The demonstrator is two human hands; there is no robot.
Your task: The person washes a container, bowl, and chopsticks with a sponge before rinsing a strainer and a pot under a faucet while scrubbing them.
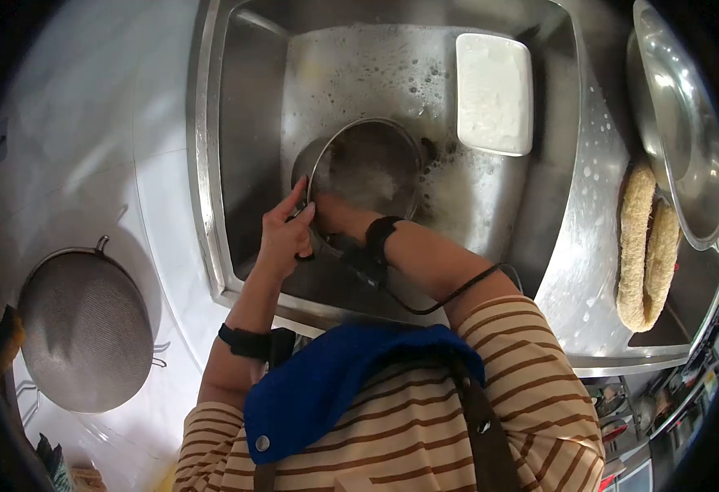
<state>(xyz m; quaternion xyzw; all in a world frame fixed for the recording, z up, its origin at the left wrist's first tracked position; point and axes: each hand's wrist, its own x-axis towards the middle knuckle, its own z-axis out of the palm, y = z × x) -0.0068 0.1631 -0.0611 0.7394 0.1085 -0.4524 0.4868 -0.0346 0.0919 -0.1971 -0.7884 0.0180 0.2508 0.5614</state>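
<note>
A round metal pot (406, 168) with a thin bright rim sits tilted in the steel sink (351, 61). My left hand (282, 238) grips the pot's near-left side at the rim, thumb and fingers closed around a dark handle there. My right hand (336, 216) reaches over the rim into the pot. Its fingers are down inside and hidden, so I cannot tell what they hold. Cloudy liquid shows in the bottom of the pot. Wet spots and dark specks dot the sink floor around it.
A white rectangular container (495, 94) lies in the sink's far right. On the right drainboard (577, 238) are a bent tan fibrous roll (638, 246) and a large steel bowl (683, 123) on edge. A mesh strainer (87, 332) is at the left, beside the white tiles.
</note>
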